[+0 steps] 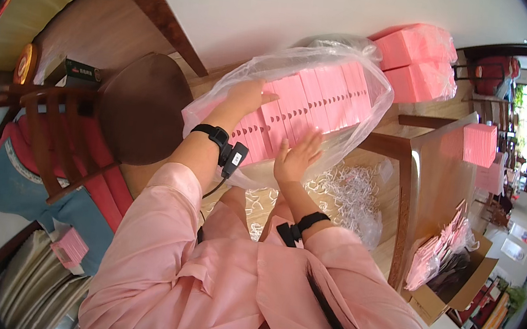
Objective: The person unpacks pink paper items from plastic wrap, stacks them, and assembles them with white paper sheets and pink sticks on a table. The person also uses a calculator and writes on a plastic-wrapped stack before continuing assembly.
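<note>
A clear plastic bag (224, 81) stands open before me, packed with upright rows of flat pink paper pieces (332, 89). Dark half-round notches run in a line along their edges. At the bag's left part my left hand (246, 99) lies over the far side of the pink pieces, thumb and a finger apart; its other fingers are partly hidden. On the near side, my right hand (298, 159) rests against the edge of the rows with its fingers spread. Neither hand visibly holds anything. Black straps with small devices circle both wrists.
Two wrapped pink bundles (415, 61) stand behind the bag at right. White paper strips (345, 190) litter the floor. A wooden table (442, 165) at right bears a pink stack (479, 143); a cardboard box (475, 273) sits nearby. A brown round stool (143, 108) stands left.
</note>
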Demonstrator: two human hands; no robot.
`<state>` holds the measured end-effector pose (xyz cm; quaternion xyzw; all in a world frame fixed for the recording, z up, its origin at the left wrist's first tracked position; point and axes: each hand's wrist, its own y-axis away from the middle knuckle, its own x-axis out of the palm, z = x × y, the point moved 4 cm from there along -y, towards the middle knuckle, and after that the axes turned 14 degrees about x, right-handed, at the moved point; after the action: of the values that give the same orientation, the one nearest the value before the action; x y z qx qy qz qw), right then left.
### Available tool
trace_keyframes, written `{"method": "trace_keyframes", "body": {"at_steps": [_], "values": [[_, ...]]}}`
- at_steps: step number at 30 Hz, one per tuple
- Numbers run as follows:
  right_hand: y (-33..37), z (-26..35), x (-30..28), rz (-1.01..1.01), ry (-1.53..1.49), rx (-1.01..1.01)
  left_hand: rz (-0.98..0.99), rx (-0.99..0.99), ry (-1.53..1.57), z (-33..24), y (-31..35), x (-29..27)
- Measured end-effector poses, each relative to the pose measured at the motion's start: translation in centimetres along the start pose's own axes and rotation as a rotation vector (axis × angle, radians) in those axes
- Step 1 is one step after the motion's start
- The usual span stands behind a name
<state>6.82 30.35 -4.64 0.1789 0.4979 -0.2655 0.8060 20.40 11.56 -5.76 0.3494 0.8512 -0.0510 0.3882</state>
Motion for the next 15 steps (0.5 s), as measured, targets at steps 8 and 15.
{"method": "trace_keyframes", "body": {"at_steps": [8, 15], "values": [[-0.1, -0.3, 2.6, -0.126, -0.117, 0.127, -0.035, 0.149, 0.156, 2.0, -1.5, 0.4], [1.7, -1.5, -2.5, 0.125, -0.258, -0.19, -0.101, -0.035, 0.021, 0.5, -0.2, -2.0]]}}
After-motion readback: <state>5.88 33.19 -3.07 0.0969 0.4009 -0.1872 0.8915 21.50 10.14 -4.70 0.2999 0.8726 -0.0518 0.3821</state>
